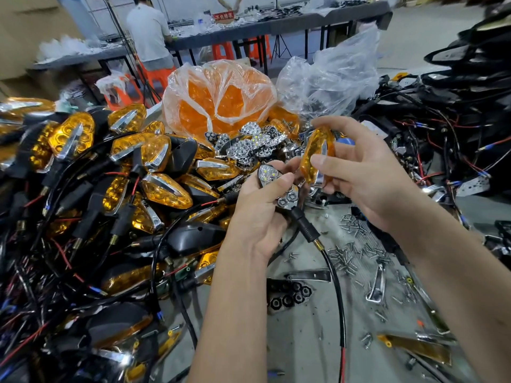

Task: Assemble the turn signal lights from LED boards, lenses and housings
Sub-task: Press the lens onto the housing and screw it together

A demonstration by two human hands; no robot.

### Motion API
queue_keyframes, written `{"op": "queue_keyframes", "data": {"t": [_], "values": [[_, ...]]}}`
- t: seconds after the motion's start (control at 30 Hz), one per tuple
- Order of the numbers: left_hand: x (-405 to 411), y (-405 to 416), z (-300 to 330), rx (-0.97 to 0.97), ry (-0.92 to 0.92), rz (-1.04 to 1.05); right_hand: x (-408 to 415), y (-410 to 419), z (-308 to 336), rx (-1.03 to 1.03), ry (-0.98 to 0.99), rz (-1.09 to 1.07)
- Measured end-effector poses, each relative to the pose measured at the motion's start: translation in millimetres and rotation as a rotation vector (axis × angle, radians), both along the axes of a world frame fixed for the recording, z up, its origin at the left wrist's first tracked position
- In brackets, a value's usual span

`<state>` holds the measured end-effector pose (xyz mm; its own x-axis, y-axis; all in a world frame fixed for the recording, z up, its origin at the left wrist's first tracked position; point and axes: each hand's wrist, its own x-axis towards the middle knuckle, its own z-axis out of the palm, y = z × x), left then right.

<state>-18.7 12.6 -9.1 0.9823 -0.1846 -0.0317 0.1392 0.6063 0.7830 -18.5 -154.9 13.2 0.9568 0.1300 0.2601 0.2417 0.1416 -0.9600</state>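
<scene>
Left hand (258,214): curled round a black housing (279,189), thumb across its face; LED board (267,172) and chrome reflector cells showing inside.
Housing stalk: pointing down and right out of the palm, black cable (336,283) trailing from it over the table toward the near edge, red wire at its low end.
Right hand (367,172): pinching an amber lens (318,153) between thumb and fingers, lens on edge, chrome trim at its lower side.
Hands: close together, apart; lens just right of and above the housing, not seated on it.
Table (304,341): grey, littered.
Near the right hand: loose screws (351,225) scattered below and right of it; chrome trim piece (376,283) lying further down.
Below the left wrist: dark reflector plate (287,295) with hexagonal cells, flat on the table.
Behind the hands: heap of chrome reflectors (249,145).
Further back: clear bag of amber lenses (218,100), beside a second clear bag (331,81) of darker parts, contents unclear.
Left: big pile of finished lights (110,167), amber lenses on black housings, cables tangled.
Right: heap of black and red wiring (442,128).
Background: person in a white shirt (150,31) at a long table, orange stools under it.
</scene>
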Motion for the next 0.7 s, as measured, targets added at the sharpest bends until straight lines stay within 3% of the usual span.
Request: {"op": "queue_keyframes", "data": {"t": [0.23,0.5,0.7], "values": [[-0.3,-0.1,1.3,0.181,-0.115,0.02,-2.3,7.3,-1.9,0.008,-0.09,0.096],[1.9,-1.3,0.5,0.054,0.173,0.024,-2.5,12.4,-9.3,-0.23,-0.142,0.104],[3.0,-0.9,-2.5,0.06,0.234,-0.069,-0.7,6.8,-13.8,-0.291,-0.079,0.09]]}}
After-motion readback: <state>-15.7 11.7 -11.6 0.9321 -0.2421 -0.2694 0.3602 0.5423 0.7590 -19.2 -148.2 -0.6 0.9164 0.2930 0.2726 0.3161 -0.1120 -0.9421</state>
